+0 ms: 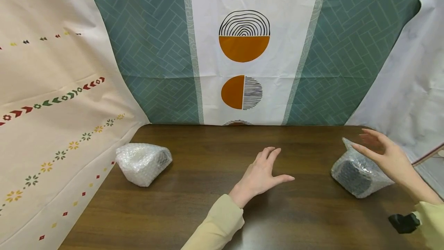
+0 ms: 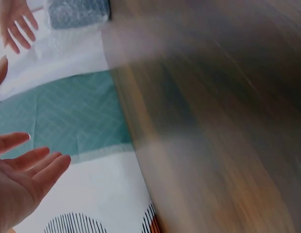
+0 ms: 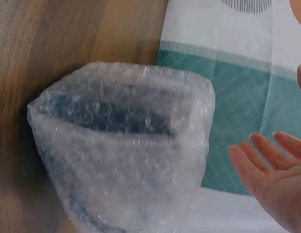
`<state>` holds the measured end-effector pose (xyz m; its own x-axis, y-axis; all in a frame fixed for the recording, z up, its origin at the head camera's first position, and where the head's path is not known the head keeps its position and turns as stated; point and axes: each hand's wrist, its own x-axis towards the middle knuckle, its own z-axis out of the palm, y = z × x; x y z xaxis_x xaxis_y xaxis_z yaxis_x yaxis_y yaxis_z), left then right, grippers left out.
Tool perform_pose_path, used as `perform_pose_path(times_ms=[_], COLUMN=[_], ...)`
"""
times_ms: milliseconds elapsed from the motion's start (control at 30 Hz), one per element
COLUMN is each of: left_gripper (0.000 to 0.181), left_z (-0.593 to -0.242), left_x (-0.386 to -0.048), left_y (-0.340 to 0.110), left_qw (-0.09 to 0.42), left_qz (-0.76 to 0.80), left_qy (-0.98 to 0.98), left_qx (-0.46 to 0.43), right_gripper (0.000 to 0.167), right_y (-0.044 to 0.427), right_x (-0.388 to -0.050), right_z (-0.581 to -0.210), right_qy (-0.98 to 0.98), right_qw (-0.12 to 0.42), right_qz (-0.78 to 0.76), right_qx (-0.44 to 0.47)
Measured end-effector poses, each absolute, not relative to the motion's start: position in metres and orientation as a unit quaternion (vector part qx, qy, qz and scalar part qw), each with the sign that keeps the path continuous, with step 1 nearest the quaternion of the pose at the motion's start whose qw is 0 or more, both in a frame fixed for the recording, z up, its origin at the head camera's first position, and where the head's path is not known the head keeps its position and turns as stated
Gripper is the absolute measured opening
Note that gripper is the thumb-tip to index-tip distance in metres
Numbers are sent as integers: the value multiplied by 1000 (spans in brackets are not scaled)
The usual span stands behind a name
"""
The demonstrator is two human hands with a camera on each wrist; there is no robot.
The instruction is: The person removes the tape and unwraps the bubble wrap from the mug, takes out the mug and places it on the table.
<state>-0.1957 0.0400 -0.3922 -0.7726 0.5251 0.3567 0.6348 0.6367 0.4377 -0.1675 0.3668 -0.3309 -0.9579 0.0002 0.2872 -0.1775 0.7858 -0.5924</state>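
On the right of the table stands a bubble-wrapped package (image 1: 359,173) with something dark inside; its wrap fills much of the right wrist view (image 3: 126,145). My right hand (image 1: 393,157) hovers beside and above it, fingers spread, holding nothing; whether it touches the wrap cannot be told in the head view, but a gap shows in the right wrist view. My left hand (image 1: 258,173) is over the middle of the table, fingers loosely extended and thumb apart, with nothing in it. A second bubble-wrapped package (image 1: 143,163) sits at the table's left side.
The brown wooden table (image 1: 194,211) ends at a patterned green and white cloth (image 1: 156,49) behind. A cream cloth (image 1: 52,126) hangs along the left, a whitish one (image 1: 416,68) on the right. A black object (image 1: 404,223) is by the right sleeve.
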Motion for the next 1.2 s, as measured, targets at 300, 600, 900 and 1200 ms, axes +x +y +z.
perform_pose_path(times_ms=[300,600,900,1200], left_gripper=[76,71,66,61], left_z=[-393,-395,-399,-402], left_x=[-192,-187,-181,-180], left_y=[69,85,96,105], left_qw=[107,85,74,81], left_qz=[-303,-338,-399,-428], left_qy=[-886,-882,-860,-846], left_qx=[-334,-317,-309,-307], right_gripper=[61,52,60,33], right_y=[388,408,421,436], right_x=[-163,-159,-152,-142], right_z=[-334,-343,-355,-374], right_qy=[-931,-924,-915,-875], right_qw=[135,152,169,176], right_qz=[339,349,361,445], right_qx=[-2,-29,-63,-71])
